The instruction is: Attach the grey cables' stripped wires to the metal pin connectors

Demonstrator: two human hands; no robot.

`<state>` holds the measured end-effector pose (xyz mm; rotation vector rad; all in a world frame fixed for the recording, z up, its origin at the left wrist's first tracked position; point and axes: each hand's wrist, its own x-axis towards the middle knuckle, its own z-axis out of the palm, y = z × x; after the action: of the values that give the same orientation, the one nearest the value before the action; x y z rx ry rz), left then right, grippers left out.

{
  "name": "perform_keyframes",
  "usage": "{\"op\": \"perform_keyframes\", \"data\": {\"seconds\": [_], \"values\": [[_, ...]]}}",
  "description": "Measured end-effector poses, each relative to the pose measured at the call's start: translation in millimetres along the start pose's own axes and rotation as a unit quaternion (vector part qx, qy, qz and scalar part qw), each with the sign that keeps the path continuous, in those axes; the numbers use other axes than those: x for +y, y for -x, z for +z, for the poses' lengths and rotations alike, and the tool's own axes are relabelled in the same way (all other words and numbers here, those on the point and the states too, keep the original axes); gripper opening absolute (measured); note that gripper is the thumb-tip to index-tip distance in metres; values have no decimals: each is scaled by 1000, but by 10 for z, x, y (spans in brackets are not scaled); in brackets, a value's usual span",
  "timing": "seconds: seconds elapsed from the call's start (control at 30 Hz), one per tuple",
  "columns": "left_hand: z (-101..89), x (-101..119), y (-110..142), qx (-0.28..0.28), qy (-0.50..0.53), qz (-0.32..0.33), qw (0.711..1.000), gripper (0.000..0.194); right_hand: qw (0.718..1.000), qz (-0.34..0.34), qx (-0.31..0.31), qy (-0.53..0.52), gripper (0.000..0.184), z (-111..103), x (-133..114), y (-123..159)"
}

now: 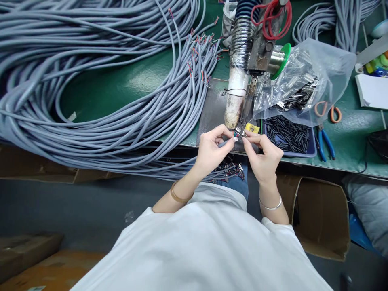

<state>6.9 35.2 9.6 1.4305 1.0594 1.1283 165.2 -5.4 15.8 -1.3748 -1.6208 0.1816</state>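
My left hand (214, 146) pinches the stripped end of a grey cable, its thin coloured wires (235, 133) fanning out past the fingertips. Opposite it, my right hand (262, 152) is closed on a small metal connector (243, 133), which meets the wires. Both hands work at the front edge of a dark metal plate (212, 107), right below the tip of a soldering machine (250, 95). A white, scorched fume hose (233, 113) ends just above the fingers. Beside the connector lies a yellow sponge piece (252, 128).
Bundles of grey cable (121, 137) cover the left side. At right stand a blue tray (312, 141) of black parts, a plastic bag (330, 68) of metal connectors, and pliers (325, 141). A solder spool (280, 60) hangs on the machine. Finished-looking connectors (232, 169) rest near my lap.
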Motion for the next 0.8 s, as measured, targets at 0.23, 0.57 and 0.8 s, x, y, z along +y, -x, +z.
{"op": "perform_keyframes", "data": {"seconds": [0.23,0.57,0.8], "values": [[11,-41,19,-6,1,-2,1000,13,1000,16,-15,-4,2,-22,13,22],[6,-72,36,-15,-7,-16,1000,13,1000,-5,-29,-4,5,-18,63,64],[32,-82,72,-19,-5,-25,999,14,1000,-19,-19,6,7,-43,46,103]]}}
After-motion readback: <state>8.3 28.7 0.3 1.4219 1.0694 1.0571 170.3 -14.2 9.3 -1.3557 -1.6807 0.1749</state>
